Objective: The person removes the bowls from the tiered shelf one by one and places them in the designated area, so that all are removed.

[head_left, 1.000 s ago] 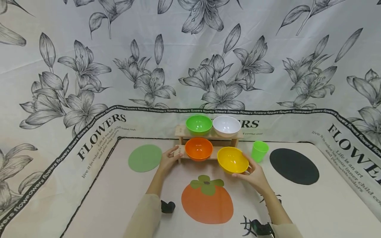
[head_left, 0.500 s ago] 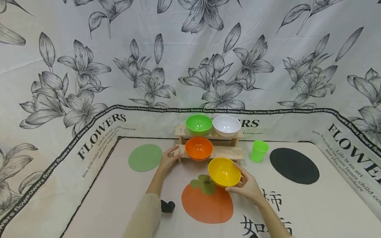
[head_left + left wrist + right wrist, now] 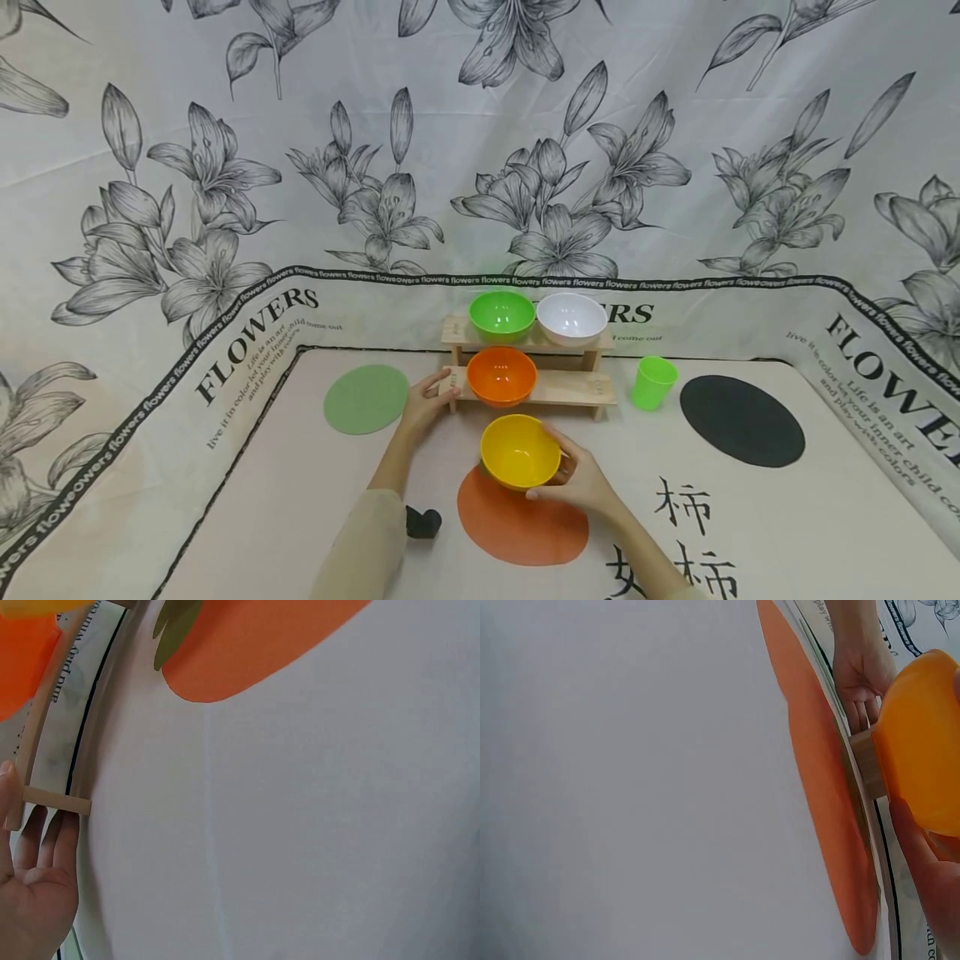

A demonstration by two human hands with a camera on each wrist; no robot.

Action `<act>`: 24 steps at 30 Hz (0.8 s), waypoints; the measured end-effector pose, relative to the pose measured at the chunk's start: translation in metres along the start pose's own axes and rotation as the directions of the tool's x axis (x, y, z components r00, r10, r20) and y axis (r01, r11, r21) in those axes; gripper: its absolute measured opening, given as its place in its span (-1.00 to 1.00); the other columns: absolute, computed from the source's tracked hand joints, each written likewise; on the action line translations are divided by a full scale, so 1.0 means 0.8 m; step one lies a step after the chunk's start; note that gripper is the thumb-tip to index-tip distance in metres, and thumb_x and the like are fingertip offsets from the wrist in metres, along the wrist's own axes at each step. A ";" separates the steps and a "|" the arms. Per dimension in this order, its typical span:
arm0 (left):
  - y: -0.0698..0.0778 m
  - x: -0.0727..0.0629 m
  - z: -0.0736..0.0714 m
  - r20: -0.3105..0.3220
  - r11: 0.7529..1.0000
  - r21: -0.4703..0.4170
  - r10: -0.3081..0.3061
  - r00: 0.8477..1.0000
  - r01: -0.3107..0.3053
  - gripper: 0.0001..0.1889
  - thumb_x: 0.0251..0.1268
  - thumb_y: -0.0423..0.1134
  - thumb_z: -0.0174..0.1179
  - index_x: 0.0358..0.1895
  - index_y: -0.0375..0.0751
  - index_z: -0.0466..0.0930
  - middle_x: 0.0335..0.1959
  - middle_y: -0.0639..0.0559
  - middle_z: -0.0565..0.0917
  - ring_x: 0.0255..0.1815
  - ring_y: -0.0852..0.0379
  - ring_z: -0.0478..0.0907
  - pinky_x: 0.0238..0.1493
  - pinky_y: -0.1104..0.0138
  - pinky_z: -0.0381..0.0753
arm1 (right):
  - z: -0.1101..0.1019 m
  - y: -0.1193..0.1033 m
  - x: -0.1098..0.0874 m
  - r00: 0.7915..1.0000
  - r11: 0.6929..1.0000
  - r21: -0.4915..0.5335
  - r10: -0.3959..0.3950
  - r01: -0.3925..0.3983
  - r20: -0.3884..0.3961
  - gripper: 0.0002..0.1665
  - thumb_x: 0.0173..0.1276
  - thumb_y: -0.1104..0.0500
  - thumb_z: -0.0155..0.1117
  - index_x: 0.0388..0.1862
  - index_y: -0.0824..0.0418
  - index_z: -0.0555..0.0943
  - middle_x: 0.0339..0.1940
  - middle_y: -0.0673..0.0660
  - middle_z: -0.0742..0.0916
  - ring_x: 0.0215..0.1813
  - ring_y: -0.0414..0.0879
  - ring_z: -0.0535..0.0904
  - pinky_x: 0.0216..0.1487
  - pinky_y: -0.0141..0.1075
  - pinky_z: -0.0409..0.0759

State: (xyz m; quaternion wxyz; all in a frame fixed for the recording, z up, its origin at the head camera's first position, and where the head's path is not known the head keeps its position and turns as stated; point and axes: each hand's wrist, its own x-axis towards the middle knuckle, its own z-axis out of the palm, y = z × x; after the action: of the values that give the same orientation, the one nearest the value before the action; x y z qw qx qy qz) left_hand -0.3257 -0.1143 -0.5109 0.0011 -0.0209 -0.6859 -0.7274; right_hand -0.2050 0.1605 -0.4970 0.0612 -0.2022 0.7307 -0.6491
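Note:
My right hand (image 3: 581,479) grips the yellow bowl (image 3: 521,452) by its right side, with the bowl held above the persimmon picture and in front of the wooden stand (image 3: 566,386). In the right wrist view the yellow bowl (image 3: 922,742) is tilted, with the thumb along it. My left hand (image 3: 426,406) holds the left end of the stand's lower step; in the left wrist view, that hand (image 3: 41,892) has its thumb above the board and its fingers by the leg. An orange bowl (image 3: 502,377) sits on the lower step. On the upper step stand a green bowl (image 3: 502,317) and a white bowl (image 3: 572,319).
A green cup (image 3: 655,383) stands right of the stand. A green round mat (image 3: 366,399) lies at the left, a black round mat (image 3: 742,420) at the right. Behind the table hangs a flower-printed cloth (image 3: 375,167). A small black object (image 3: 423,522) shows by the left sleeve.
My right hand has carried the yellow bowl from the right end of the lower step to the left and toward me, over the persimmon picture. The left hand has stayed on the stand.

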 end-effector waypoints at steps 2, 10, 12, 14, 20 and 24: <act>0.000 -0.001 0.001 -0.007 1.000 0.005 0.000 1.000 0.000 -0.44 0.15 -0.39 0.29 0.26 -0.36 0.40 0.11 -0.40 0.51 0.10 -0.15 0.53 -0.15 0.44 0.61 | 0.004 0.001 0.004 1.000 1.000 0.012 -0.002 0.002 0.016 0.11 -0.01 0.35 0.50 0.44 0.41 0.06 0.42 0.44 0.21 0.27 0.37 0.34 0.10 -0.25 0.56; 0.000 -0.003 0.001 0.000 1.000 0.009 0.002 1.000 -0.002 -0.44 0.16 -0.37 0.29 0.26 -0.35 0.39 0.11 -0.41 0.51 0.07 -0.12 0.55 -0.16 0.44 0.62 | 0.017 0.010 0.012 0.997 0.999 0.053 -0.013 0.009 0.073 0.11 0.01 0.32 0.50 0.44 0.42 0.05 0.42 0.44 0.21 0.27 0.29 0.36 0.07 -0.24 0.58; -0.001 -0.002 0.001 0.006 1.000 0.009 0.004 1.000 -0.004 -0.43 0.16 -0.36 0.29 0.27 -0.36 0.39 0.12 -0.42 0.50 0.07 -0.12 0.56 -0.14 0.42 0.63 | 0.019 0.012 0.013 0.996 0.998 0.069 -0.002 -0.004 0.084 0.12 0.01 0.33 0.50 0.44 0.44 0.03 0.42 0.45 0.21 0.24 0.26 0.41 0.05 -0.23 0.59; -0.001 -0.002 0.001 0.001 1.000 0.003 -0.006 1.000 0.006 -0.43 0.15 -0.35 0.31 0.27 -0.32 0.40 0.13 -0.39 0.51 0.07 -0.10 0.56 -0.13 0.42 0.63 | 0.022 0.014 0.013 0.995 0.996 0.083 0.012 -0.020 0.100 0.13 0.00 0.33 0.50 0.45 0.45 0.02 0.42 0.47 0.20 0.21 0.23 0.44 0.04 -0.22 0.60; -0.002 -0.001 0.000 -0.007 1.000 0.002 -0.015 1.000 0.015 -0.42 0.14 -0.34 0.32 0.27 -0.32 0.41 0.13 -0.39 0.51 0.08 -0.11 0.56 -0.11 0.38 0.64 | 0.026 0.015 0.015 0.991 0.992 0.112 0.040 -0.055 0.130 0.14 0.01 0.33 0.50 0.45 0.43 0.01 0.43 0.48 0.16 0.23 0.31 0.40 0.06 -0.19 0.59; -0.002 -0.001 0.000 -0.006 1.000 -0.005 -0.021 1.000 0.021 -0.42 0.13 -0.35 0.32 0.26 -0.31 0.41 0.13 -0.39 0.51 0.07 -0.10 0.56 -0.11 0.39 0.63 | 0.025 0.017 0.015 0.990 0.991 0.119 0.037 -0.053 0.136 0.14 0.01 0.35 0.49 0.45 0.43 0.01 0.43 0.48 0.15 0.25 0.34 0.36 0.08 -0.19 0.58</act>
State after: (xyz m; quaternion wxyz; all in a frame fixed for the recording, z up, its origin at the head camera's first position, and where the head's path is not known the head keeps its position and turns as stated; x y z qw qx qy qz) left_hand -0.3253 -0.1141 -0.5125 -0.0045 -0.0117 -0.6843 -0.7291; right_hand -0.2115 0.1386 -0.5110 0.1369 -0.2247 0.6882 -0.6761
